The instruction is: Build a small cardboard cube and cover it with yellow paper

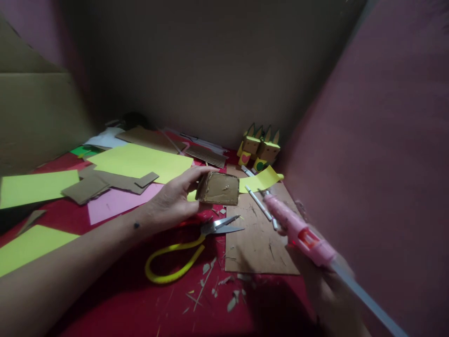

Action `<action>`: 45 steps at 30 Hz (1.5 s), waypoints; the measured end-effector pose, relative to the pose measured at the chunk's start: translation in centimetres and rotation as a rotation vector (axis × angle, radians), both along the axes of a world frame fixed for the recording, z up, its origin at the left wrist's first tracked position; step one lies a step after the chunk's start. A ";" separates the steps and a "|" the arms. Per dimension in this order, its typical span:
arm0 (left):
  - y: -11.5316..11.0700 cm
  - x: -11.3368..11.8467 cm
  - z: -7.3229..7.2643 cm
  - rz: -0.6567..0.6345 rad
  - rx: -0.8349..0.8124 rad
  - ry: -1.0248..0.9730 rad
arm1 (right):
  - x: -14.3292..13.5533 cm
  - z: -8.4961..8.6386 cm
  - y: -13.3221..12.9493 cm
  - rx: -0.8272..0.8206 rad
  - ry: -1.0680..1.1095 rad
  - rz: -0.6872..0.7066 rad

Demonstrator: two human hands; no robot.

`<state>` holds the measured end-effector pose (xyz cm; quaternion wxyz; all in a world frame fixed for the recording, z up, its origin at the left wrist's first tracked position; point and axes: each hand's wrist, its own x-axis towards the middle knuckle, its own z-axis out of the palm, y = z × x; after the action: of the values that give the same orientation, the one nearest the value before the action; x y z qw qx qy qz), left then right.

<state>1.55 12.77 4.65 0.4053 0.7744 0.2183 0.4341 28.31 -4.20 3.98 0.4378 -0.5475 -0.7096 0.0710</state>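
Note:
Between the thumb and fingers of my left hand (178, 196) is a small cardboard box (221, 188), one face turned toward me with dried glue along its edges. A yellow paper strip (261, 180) lies just past it. My right hand (322, 276) is wrapped round a pink hot glue gun (298, 227), with a long glue stick (366, 295) sticking out of its back. The gun's nozzle points toward the box and stands apart from it. Below the box lie yellow-handled scissors (192, 248), blades spread.
A cardboard sheet (256, 248) carries white pens (258, 203). Two small cardboard figures (268, 150) with pointed ears stand at the back. Yellow sheets (140, 161), a pink sheet (121, 203) and cardboard scraps (87, 187) cover the left. Paper bits (233, 299) litter the red table (133, 304).

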 end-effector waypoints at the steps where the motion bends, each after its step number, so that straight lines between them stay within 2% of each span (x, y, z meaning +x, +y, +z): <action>1: 0.0 0.0 0.0 0.001 -0.012 -0.005 | 1.1 -0.5 -0.1 0.023 -0.018 -0.081; 5: 0.3 -0.2 0.4 0.033 -0.098 -0.039 | 5.7 -3.0 0.2 0.038 -0.143 -0.320; 7: 0.4 -0.4 0.6 0.054 -0.162 -0.063 | 7.5 -4.1 0.7 -0.035 -0.409 -0.467; 8: 0.5 -0.5 0.7 0.064 -0.187 -0.072 | 8.1 -4.6 1.0 -0.083 -0.498 -0.492; 12: 0.7 -0.7 0.8 0.062 -0.224 -0.080 | 9.2 -4.8 1.2 -0.227 -0.643 -0.436; 16: 0.4 -0.6 1.0 0.042 -0.221 -0.072 | 8.0 -2.8 0.8 -0.247 -0.629 -0.422; 18: 0.1 -0.4 1.1 0.043 -0.221 -0.054 | 6.3 -1.3 1.3 -0.159 -0.486 -0.458; 19: 0.0 -0.3 1.2 0.043 -0.220 -0.043 | 5.2 -0.6 1.8 -0.117 -0.352 -0.388; 21: -0.4 -0.1 1.4 0.036 -0.227 -0.014 | 2.7 0.7 3.4 -0.145 -0.025 -0.092; 23: -0.8 -0.1 1.6 0.019 -0.248 0.017 | 0.1 1.7 5.5 -0.262 0.278 0.224; 25: -1.2 0.0 1.7 0.004 -0.269 0.041 | -2.2 2.2 7.7 -0.377 0.462 0.359; 28: -1.4 0.1 1.4 -0.005 -0.267 0.080 | -4.5 2.0 9.8 -0.501 0.647 0.441; 30: -1.2 0.0 1.2 -0.046 -0.229 0.117 | -5.2 1.6 10.4 -0.515 0.737 0.454; 33: 0.2 -0.7 1.0 -0.087 -0.181 0.152 | -5.1 1.1 10.5 -0.448 0.862 0.379; 35: 1.5 -1.5 0.9 0.046 -0.165 0.252 | -4.5 1.1 10.6 -0.376 0.939 0.320; 38: 3.6 -2.5 0.3 0.412 -0.034 0.603 | -3.5 1.2 10.9 -0.290 1.077 0.259; 39: 4.1 -2.6 -0.1 0.462 -0.024 0.674 | -3.2 1.2 11.0 -0.286 1.126 0.246; 42: 4.7 -2.3 -1.2 0.477 -0.038 0.780 | -2.9 0.9 11.1 -0.334 1.222 0.235; 45: 4.3 -1.4 -1.8 0.495 -0.033 0.819 | -3.1 0.6 11.0 -0.365 1.260 0.252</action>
<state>0.14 17.08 2.81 0.1828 0.7998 0.5449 0.1734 25.21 6.82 4.53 0.6575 -0.3794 -0.3533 0.5468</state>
